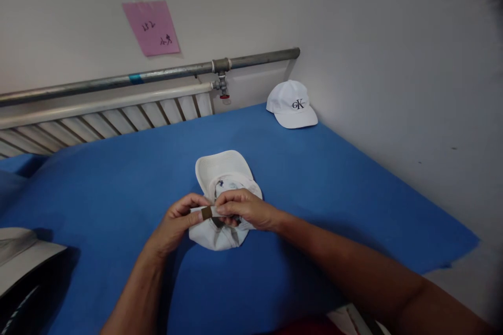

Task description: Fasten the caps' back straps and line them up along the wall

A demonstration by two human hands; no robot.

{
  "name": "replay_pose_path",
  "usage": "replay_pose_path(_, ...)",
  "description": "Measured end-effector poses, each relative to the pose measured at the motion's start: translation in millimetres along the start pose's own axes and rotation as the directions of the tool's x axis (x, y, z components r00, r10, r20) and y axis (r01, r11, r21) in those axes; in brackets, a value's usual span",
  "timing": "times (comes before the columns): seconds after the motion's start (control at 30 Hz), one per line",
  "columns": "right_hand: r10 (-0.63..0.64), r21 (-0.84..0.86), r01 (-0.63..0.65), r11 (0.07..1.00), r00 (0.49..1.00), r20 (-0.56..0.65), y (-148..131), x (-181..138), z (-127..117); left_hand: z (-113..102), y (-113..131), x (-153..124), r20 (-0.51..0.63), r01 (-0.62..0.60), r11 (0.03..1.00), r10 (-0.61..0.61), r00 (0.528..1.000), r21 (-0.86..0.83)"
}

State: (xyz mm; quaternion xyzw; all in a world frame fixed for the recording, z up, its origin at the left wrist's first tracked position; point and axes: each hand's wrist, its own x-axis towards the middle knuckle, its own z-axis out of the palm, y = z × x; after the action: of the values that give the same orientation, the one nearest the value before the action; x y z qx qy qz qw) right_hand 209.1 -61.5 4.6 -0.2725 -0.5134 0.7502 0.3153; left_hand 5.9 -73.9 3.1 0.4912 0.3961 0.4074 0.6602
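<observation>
A white baseball cap (225, 165) lies upside down on the blue-covered table, brim pointing away from me and its inside showing. My left hand (178, 220) pinches the cap's back strap beside a brownish buckle (206, 213), thumb on top. Close against it, my right hand (245, 207) holds the other part of the white strap (217, 211) between thumb and fingers. The right fingertips are partly hidden under the hand, inside the cap's opening.
Another white cap (291, 104) with a dark "CK" mark sits at the far right corner of the blue cover (129, 183). A pale object with a black opening (23, 272) is at the left edge. Behind are a radiator (165, 111), a metal pipe (173, 72) and a pink note (151, 29).
</observation>
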Motion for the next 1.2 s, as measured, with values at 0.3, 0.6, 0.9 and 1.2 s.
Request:
replay_pose_path(0.3, -0.004, -0.069, 0.001, 0.998, 0.999, -0.035, -7, -3, -2, 2, 4, 1, -0.005, 0.028, 0.995, -0.028, 1.0, -0.094)
replay_pose_path(0.6, -0.031, -0.036, 0.03, 0.999, 0.999, -0.027, -10, -3, -1, 4, 1, 3, 0.018, 0.047, 0.996, -0.046, 0.999, -0.079)
replay_pose_path(0.9, 0.001, -0.062, -0.005, 0.998, 0.998, -0.066, -18, -6, 1, 2, 1, 1, 0.046, 0.057, 0.996, -0.054, 0.997, -0.063)
replay_pose_path(1.2, 0.005, -0.192, -0.014, 0.981, 0.999, -0.045, -29, -12, -4, 5, 2, 2, -0.017, 0.034, 0.997, -0.035, 0.999, -0.076)
